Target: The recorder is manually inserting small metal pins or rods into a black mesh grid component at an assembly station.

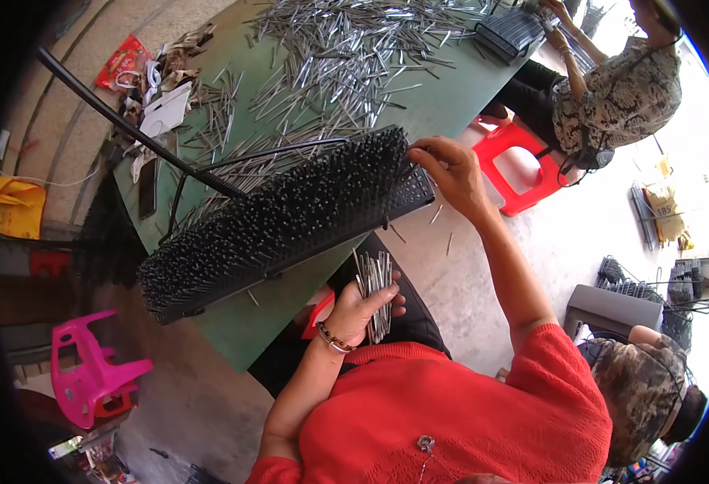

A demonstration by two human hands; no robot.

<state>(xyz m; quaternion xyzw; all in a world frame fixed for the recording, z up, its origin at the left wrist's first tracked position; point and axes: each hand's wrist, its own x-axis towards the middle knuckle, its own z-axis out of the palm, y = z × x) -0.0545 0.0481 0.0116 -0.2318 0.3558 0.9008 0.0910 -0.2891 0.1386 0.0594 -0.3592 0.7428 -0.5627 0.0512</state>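
Note:
A long black panel (282, 222), densely studded with upright black pins, lies tilted across the near part of the green table (229, 327). Several rows of bare holes show at its right end. My right hand (455, 173) is at that end, thumb and fingers pinched by the last pins; what they hold is too small to make out. Below the panel, near my lap, my left hand (356, 310) is wrapped round a bundle of thin silvery metal rods (379, 282). A large loose heap of similar rods (330, 73) covers the far table.
A black bar (120, 121) slants over the panel from the upper left. A phone (148, 189) and a red packet (125, 63) are at the left. A pink stool (96, 371) stands lower left. One co-worker (621, 97) works at the far right, by a red stool (524, 169).

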